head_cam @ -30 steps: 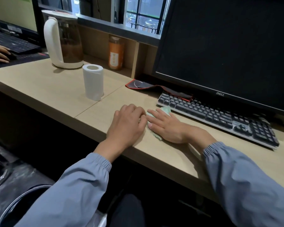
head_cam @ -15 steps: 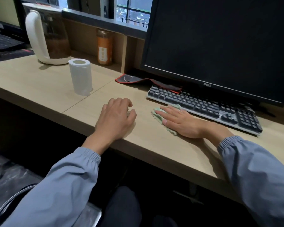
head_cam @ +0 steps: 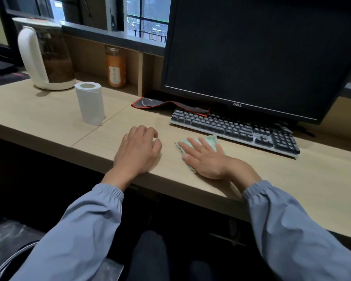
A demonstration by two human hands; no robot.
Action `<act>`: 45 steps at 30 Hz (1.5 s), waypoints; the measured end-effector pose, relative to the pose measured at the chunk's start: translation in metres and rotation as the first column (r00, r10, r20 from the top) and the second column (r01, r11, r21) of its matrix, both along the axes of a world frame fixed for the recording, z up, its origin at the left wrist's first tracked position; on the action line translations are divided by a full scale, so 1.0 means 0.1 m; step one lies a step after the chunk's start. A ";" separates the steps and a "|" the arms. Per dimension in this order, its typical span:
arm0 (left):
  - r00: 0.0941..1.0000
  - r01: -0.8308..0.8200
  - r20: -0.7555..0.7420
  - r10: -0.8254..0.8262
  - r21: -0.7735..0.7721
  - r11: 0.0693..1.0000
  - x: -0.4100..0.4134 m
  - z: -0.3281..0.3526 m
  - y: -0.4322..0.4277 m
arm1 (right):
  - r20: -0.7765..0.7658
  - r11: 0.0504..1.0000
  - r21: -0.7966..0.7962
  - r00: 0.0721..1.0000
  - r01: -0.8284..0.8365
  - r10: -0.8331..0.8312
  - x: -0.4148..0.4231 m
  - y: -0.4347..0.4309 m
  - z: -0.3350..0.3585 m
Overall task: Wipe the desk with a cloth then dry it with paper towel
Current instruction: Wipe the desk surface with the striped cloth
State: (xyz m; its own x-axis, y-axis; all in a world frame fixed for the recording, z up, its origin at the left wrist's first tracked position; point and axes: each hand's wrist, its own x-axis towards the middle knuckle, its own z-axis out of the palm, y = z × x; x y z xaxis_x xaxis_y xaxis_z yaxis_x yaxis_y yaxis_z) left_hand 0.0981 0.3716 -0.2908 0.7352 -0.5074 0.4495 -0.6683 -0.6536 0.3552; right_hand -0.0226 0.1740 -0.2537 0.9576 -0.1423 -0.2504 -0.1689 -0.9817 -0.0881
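The flat, spread right hand (head_cam: 206, 157) half hides a crumpled green cloth (head_cam: 208, 139) just before the keyboard (head_cam: 233, 128); the left hand (head_cam: 137, 152), loosely curled and empty, rests on the smooth wood-grain worktop (head_cam: 49, 120).

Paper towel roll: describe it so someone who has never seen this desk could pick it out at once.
Start at the big dark monitor and look left along the desk, past the red-edged mat. The paper towel roll stands upright just in front of the white kettle. It is the only plain white cylinder there, shorter than the kettle and without a handle.
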 end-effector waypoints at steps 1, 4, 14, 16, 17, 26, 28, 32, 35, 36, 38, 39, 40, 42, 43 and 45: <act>1.000 -0.002 -0.003 0.002 0.003 1.000 0.01 0.00 0.01 | -0.006 1.000 0.006 1.000 0.003 -0.003 0.04 0.16 -0.01; 1.000 0.000 -0.015 0.001 0.007 1.000 0.03 -0.01 0.03 | -0.016 1.000 0.002 1.000 0.017 -0.017 0.00 0.53 -0.09; 1.000 0.012 -0.021 -0.011 0.042 0.999 0.00 0.03 0.02 | 0.084 0.962 0.002 0.958 0.274 -0.273 -1.18 -0.27 -0.17; 0.999 0.034 -0.009 -0.034 0.061 0.998 -0.02 0.03 0.00 | 0.067 0.930 -0.005 0.928 0.368 -0.366 -1.44 -0.48 -0.15; 0.999 0.044 -0.007 -0.043 0.067 0.997 -0.04 0.01 -0.01 | 0.057 0.919 -0.019 0.918 0.393 -0.392 -1.51 -0.52 -0.15; 0.996 0.077 0.032 -0.080 0.079 0.994 -0.05 0.01 -0.03 | 0.127 0.964 0.028 0.955 0.266 -0.267 -0.65 0.28 -0.23; 0.997 0.056 0.050 -0.059 0.068 0.996 -0.08 0.03 -0.04 | 0.147 0.974 0.021 0.963 0.223 -0.224 -0.51 0.49 -0.26; 0.995 0.004 0.104 -0.008 0.042 0.999 -0.12 0.08 -0.03 | 0.224 0.985 0.017 0.960 0.170 -0.170 -0.74 0.46 -0.26; 0.995 0.008 0.100 -0.006 -0.016 1.000 -0.19 0.11 -0.09 | 0.256 0.971 0.006 0.938 0.239 -0.233 -1.22 0.13 -0.27; 0.997 0.014 0.077 -0.010 -0.043 0.999 -0.26 0.12 -0.16 | 0.254 0.958 0.006 0.926 0.286 -0.278 -1.43 -0.01 -0.27; 0.997 0.059 0.050 -0.056 -0.069 0.996 -0.47 0.14 -0.34 | 0.233 0.920 0.010 0.894 0.392 -0.383 -1.85 -0.32 -0.25; 0.994 0.103 0.051 -0.100 -0.062 0.993 -0.60 0.13 -0.45 | 0.209 0.895 0.014 0.874 0.446 -0.439 -2.05 -0.47 -0.22; 0.987 0.151 0.055 -0.148 -0.052 0.987 -0.74 0.12 -0.57 | 0.184 0.870 0.014 0.854 0.493 -0.487 -2.20 -0.60 -0.19; 0.974 0.220 0.065 -0.218 -0.042 0.974 -0.96 0.10 -0.77 | 0.153 0.840 0.004 0.829 0.543 -0.537 -2.34 -0.75 -0.15; 0.968 0.241 0.073 -0.238 -0.039 0.970 -1.04 0.10 -0.86 | 0.144 0.836 -0.001 0.827 0.549 -0.543 -2.33 -0.77 -0.16; 0.962 0.264 0.086 -0.261 -0.028 0.964 -1.14 0.09 -1.00 | 0.137 0.847 0.001 0.839 0.532 -0.527 -2.20 -0.74 -0.17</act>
State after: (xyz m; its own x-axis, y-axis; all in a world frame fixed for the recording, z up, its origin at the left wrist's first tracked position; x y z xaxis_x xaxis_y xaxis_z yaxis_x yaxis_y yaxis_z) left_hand -0.0159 0.2715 -0.2822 0.5391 -0.6586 0.5250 -0.8420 -0.4381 0.3149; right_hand -0.2426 0.1001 -0.2712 0.7569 -0.6429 -0.1173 -0.6533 -0.7489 -0.1112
